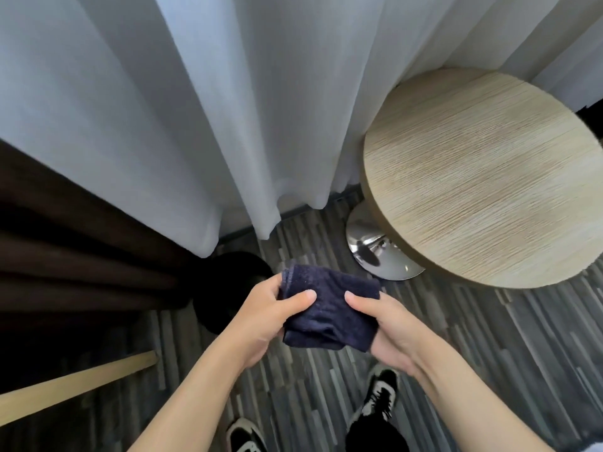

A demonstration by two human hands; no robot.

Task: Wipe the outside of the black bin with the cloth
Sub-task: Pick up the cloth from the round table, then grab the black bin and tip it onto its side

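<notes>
A dark navy cloth [329, 308] is folded into a thick pad, held in front of me above the floor. My left hand [264, 316] grips its left edge with the thumb on top. My right hand [388, 324] grips its right side, thumb pressed on the cloth. The black bin [225, 288] stands on the floor just left of and below the cloth, partly hidden by my left hand and the curtain hem. Neither hand touches the bin.
A round wooden table [483, 177] on a chrome base [378, 249] stands at the right. White curtains [202, 109] hang behind, a dark brown curtain [65, 256] at left. A wooden edge [75, 383] juts in at lower left. My shoes [381, 396] rest on striped carpet.
</notes>
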